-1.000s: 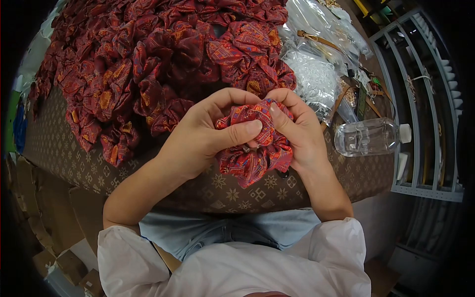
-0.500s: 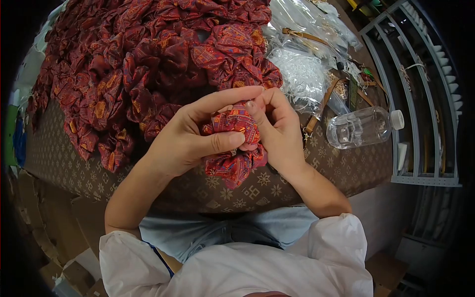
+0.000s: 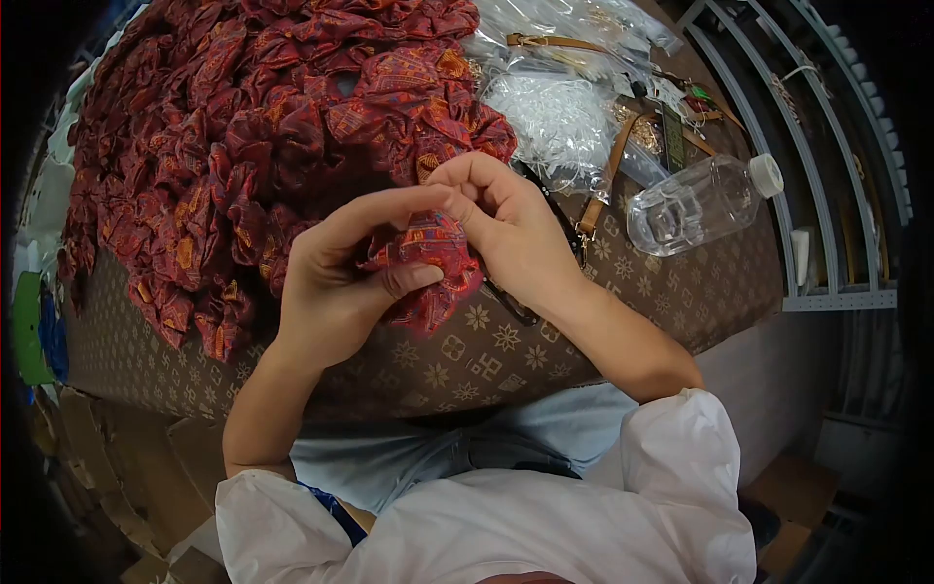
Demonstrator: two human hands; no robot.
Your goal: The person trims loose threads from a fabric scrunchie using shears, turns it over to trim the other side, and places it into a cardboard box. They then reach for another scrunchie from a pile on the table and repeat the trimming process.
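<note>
Pinching red patterned scrunchie (image 3: 443, 248) between both hands, close together: left hand (image 3: 331, 287) clamps fabric, right hand (image 3: 511, 229) nips top edge, just above desk (image 3: 486, 355). Scrunchie pile (image 3: 243, 136) beyond left hand looks finished; held piece seemingly mid-work. Bottle (image 3: 700, 200) right of right hand.

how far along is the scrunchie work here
Done, by the look of it: a big pile of red patterned scrunchies covers much of the table. In hand: one scrunchie, pinched between left hand and right hand at the table's near edge. Left: hard to tell; clear bags of white material lie beside the pile.
</note>
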